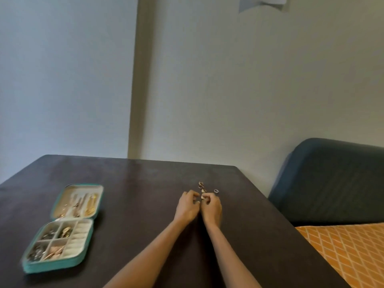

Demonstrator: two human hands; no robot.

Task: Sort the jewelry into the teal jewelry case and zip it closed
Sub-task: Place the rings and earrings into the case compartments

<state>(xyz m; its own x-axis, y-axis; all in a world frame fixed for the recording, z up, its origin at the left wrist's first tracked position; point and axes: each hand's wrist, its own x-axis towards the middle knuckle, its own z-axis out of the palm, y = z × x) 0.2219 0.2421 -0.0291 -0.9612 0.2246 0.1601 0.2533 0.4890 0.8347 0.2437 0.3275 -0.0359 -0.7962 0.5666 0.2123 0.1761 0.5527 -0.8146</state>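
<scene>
The open teal zip-around jewelry case (pixel 62 227) lies well to the left of the grip, its compartments already partly filled, its zip undone. A few small gold rings (pixel 201 186) and one silver ring (pixel 216 191) remain just beyond the fingertips on the dark wooden table (pixel 128 183). Both forearms reach forward, hands touching. The right hand (pixel 211 206) pinches a small gold piece; the left hand (pixel 187 205) is curled, and I cannot tell whether it holds anything.

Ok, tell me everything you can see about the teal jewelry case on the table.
The teal jewelry case lies unzipped and opened flat on the dark table, far to the left of both hands, which do not touch it. Its lining looks cream. The far half holds hanging gold-coloured chains. The near half has four square compartments holding small gold and silver pieces, beside a column of padded ring rolls that look empty. Finer detail is blurred.
</scene>
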